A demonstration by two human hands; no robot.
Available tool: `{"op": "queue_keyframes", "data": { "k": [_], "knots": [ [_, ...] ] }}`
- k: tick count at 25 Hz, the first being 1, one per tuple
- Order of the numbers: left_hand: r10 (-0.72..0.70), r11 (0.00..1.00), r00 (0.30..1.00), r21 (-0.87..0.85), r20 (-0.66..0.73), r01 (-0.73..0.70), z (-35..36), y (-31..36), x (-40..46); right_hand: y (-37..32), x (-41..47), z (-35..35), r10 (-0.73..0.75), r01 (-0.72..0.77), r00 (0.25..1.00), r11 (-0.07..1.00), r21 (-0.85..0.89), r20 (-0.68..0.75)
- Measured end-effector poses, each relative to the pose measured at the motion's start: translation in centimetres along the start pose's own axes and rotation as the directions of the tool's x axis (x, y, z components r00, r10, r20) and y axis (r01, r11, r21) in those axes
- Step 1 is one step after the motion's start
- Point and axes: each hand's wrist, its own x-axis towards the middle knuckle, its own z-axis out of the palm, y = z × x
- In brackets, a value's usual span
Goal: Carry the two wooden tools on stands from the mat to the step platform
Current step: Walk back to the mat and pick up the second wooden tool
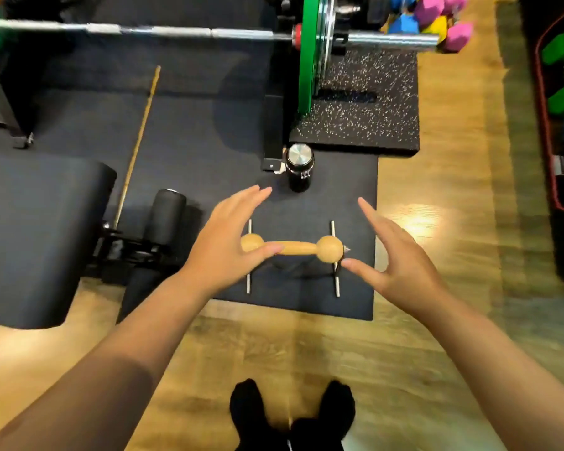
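One wooden tool (302, 248), a light-wood bar with a ball at each end, rests across two thin metal stand rods (335, 281) on the black mat (293, 304). My left hand (227, 242) hovers over its left ball with fingers spread and straight, thumb near the bar. My right hand (394, 255) is spread beside the right ball, thumb close to the right rod. Neither hand grips anything. Only this one wooden tool shows, and no step platform is in view.
A black bottle with a silver cap (299, 169) stands on the mat just beyond the tool. A barbell (176, 30) with a green plate (310, 56) crosses the top. A padded bench (36, 239) lies left, coloured dumbbells (433, 17) top right.
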Motion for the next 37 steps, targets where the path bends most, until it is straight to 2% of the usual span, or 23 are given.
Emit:
{"op": "queue_keyframes", "data": {
  "k": [3, 6, 10, 12, 14, 16, 18, 20, 23, 25, 28, 32, 37],
  "knots": [
    [-0.079, 0.995, 0.996, -0.068, -0.029, 0.077, 5.2, -5.5, -0.6, 5.3, 1.6, 4.6, 0.004, -0.004, 1.0, 1.0, 0.023, -0.001],
    [-0.223, 0.956, 0.972, -0.211, -0.068, 0.204, 9.9, -10.5, -2.1, 10.5, 3.1, 8.8, 0.036, -0.036, 0.999, 0.994, 0.106, -0.001],
    [-0.491, 0.782, 0.868, -0.479, -0.076, 0.4, 15.2, -16.5, -4.2, 16.2, 4.4, 13.3, 0.147, -0.131, 0.988, 0.957, 0.26, -0.043],
    [-0.561, 0.717, 0.827, -0.523, -0.04, 0.461, 17.4, -18.8, -4.9, 18.3, 4.7, 15.2, 0.253, -0.218, 0.966, 0.909, 0.354, -0.055],
    [-0.585, 0.689, 0.811, -0.526, 0.002, 0.499, 19.5, -20.9, -5.0, 19.7, 5.1, 17.5, 0.386, -0.32, 0.921, 0.819, 0.477, -0.045],
    [-0.59, 0.677, 0.807, -0.526, 0.029, 0.514, 21.7, -22.5, -4.3, 20.8, 5.9, 20.0, 0.532, -0.43, 0.847, 0.703, 0.566, -0.018],
    [-0.609, 0.665, 0.792, -0.518, 0.041, 0.538, 23.9, -23.8, -3.3, 21.7, 7.3, 22.0, 0.595, -0.492, 0.803, 0.632, 0.598, 0.033],
    [-0.67, 0.619, 0.741, -0.512, 0.052, 0.596, 25.9, -24.6, -2.3, 22.4, 8.7, 23.5, 0.609, -0.517, 0.79, 0.603, 0.608, 0.067],
    [-0.784, 0.508, 0.619, -0.516, 0.055, 0.69, 27.6, -26.2, -1.1, 23.6, 10.2, 25.8, 0.644, -0.543, 0.76, 0.564, 0.622, 0.08],
    [-0.809, 0.459, 0.583, -0.547, 0.068, 0.7, 28.0, -27.1, -0.3, 24.5, 10.9, 27.0, 0.671, -0.538, 0.74, 0.541, 0.646, 0.054],
    [-0.822, 0.412, 0.565, -0.607, 0.074, 0.679, 28.4, -27.3, 0.7, 25.6, 11.6, 27.5, 0.717, -0.524, 0.697, 0.515, 0.678, -0.006],
    [-0.843, 0.404, 0.536, -0.615, 0.036, 0.677, 28.6, -27.1, 1.1, 25.1, 11.6, 28.0, 0.753, -0.512, 0.65, 0.535, 0.672, -0.103],
    [-0.822, 0.433, 0.567, -0.596, 0.045, 0.676, 28.7, -26.9, 0.1, 23.9, 8.9, 28.5, 0.774, -0.507, 0.624, 0.503, 0.7, -0.104]
  ]
}}
